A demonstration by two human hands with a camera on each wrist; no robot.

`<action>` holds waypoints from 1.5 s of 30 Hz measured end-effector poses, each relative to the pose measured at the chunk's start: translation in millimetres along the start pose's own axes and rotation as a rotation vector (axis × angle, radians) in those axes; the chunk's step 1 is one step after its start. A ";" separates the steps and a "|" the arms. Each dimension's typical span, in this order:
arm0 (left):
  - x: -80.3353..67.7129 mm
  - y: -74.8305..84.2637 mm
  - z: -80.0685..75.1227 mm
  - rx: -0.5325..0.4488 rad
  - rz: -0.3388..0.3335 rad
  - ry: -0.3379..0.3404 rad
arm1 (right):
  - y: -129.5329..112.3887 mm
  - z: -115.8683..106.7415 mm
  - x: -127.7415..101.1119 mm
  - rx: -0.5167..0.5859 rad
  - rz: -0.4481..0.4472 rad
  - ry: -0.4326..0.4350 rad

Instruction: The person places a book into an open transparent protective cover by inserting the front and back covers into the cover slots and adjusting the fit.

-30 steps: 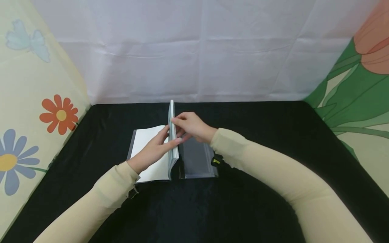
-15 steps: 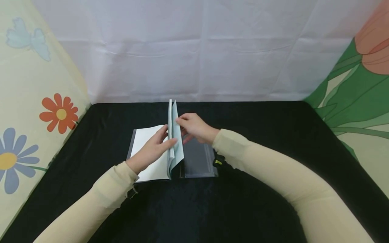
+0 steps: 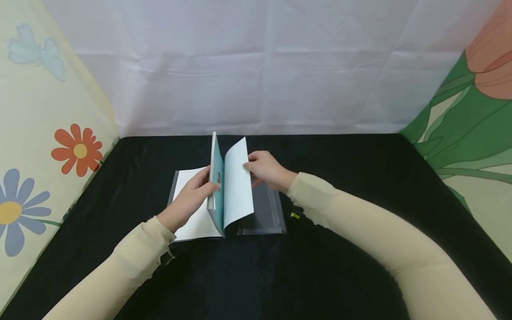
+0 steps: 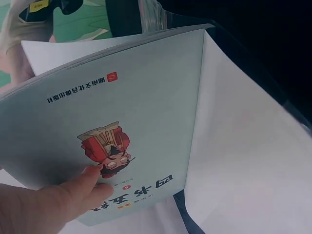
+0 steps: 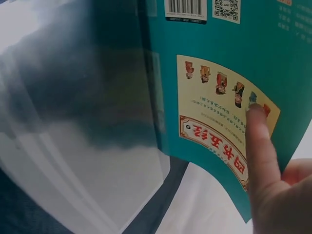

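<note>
A soft-covered book stands partly open, its white front leaf (image 3: 204, 226) lying flat on the left. My left hand (image 3: 186, 202) grips the upright block of pages (image 3: 218, 166), thumb on a pale green page (image 4: 156, 92) printed with a cartoon figure and characters. Between finger and thumb, my right hand (image 3: 272, 171) pinches the back cover (image 3: 238, 182), white inside, drawn away from the block. Its teal outside, with a barcode and a yellow panel (image 5: 204, 107), faces the right wrist view; a finger lies over the panel. Under it spreads a clear plastic book jacket (image 3: 267, 215).
Black cloth (image 3: 256, 280) covers the table. A white curtain (image 3: 256, 66) hangs behind it. Panels with printed flowers stand at the left (image 3: 28, 133) and right. A dark strap with a yellow tag (image 3: 295, 215) hangs under the right wrist.
The back cover has come away from the page block and swung right with my right hand. My left hand has moved slightly left, tilting the block that way and widening the gap.
</note>
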State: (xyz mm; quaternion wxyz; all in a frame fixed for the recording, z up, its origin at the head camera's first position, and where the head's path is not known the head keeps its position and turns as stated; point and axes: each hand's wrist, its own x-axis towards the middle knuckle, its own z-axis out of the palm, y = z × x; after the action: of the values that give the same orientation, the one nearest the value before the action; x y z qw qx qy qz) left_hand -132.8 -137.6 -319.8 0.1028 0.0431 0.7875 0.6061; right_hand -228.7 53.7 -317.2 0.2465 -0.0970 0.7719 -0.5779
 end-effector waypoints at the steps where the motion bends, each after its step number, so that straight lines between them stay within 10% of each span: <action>1: -0.8 0.0 -1.2 -0.007 -0.007 0.007 | 1.5 -1.0 0.1 -0.003 0.007 0.004; 45: -17.2 -11.4 -31.9 -0.062 -0.123 0.122 | 56.2 -21.2 -5.4 -0.021 0.089 0.013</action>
State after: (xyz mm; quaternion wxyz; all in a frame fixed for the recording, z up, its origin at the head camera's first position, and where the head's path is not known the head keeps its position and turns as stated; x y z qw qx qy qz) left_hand -122.3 -174.1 -321.1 0.0929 -0.0458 0.7744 0.6242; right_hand -226.9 91.6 -364.2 0.2656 -0.0613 0.7833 -0.5587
